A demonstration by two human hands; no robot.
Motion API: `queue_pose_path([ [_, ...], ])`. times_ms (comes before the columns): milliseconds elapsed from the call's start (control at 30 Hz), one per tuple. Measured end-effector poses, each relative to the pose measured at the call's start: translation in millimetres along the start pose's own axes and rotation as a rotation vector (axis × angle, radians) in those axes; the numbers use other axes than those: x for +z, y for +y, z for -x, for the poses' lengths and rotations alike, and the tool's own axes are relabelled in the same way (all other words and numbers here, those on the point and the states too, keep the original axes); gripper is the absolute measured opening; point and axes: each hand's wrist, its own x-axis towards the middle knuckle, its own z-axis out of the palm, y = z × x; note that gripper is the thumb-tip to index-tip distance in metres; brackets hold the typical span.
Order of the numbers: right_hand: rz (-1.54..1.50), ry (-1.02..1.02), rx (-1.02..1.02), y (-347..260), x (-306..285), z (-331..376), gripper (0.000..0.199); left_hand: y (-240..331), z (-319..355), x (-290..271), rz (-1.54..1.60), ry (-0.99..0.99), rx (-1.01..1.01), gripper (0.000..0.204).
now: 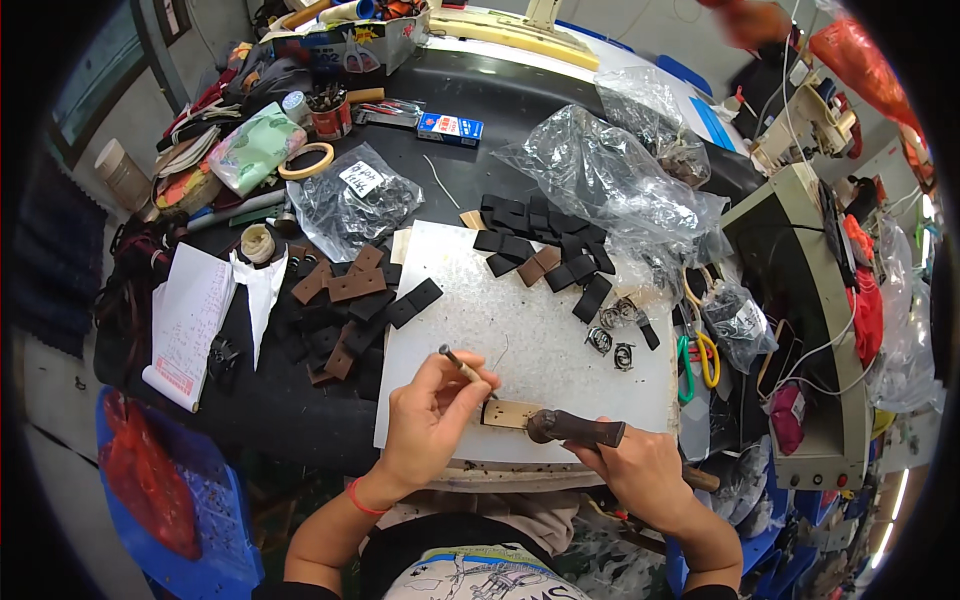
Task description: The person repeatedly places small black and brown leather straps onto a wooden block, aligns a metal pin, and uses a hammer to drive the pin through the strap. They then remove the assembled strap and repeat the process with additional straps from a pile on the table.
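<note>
My left hand pinches a slim metal punch, tilted, its lower end close to a tan strip with small dark holes. That strip lies flat on a white board. In my right hand is a hammer; its dark head covers the strip's right end from view, and a wooden handle end shows past my palm. Farther back on the board lie a pile of black rectangular pieces and a brown piece. Several dark wire-like coils rest at the right.
More brown and black pieces are heaped left of the board. Clear plastic bags sit behind it. Scissors with yellow and green handles lie right. A notepad, tape roll and blue box are on the black tabletop.
</note>
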Motion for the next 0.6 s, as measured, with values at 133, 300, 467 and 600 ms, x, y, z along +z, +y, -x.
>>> queue_pose_path([
  [133, -0.012, -0.019, -0.011, -2.3, -0.6, -2.2, 0.025, -3.9, 4.2, -0.4, -0.093, -0.14, 0.018, 0.024],
  [300, -0.017, -0.037, -0.003, -1.7, -2.0, -2.2, 0.024, -8.0, 2.3, -2.0, -0.22, -0.16, 0.022, 0.023],
  [467, -0.029, -0.022, 0.011, -2.5, -2.9, -1.7, 0.022, -13.6, 3.5, -2.8, -0.309, -0.166, 0.114, 0.021],
  [600, -0.085, -0.017, 0.041, 2.4, -0.4, -0.3, 0.021, -16.7, 7.7, 0.5, -0.553, -0.224, 0.359, 0.028],
])
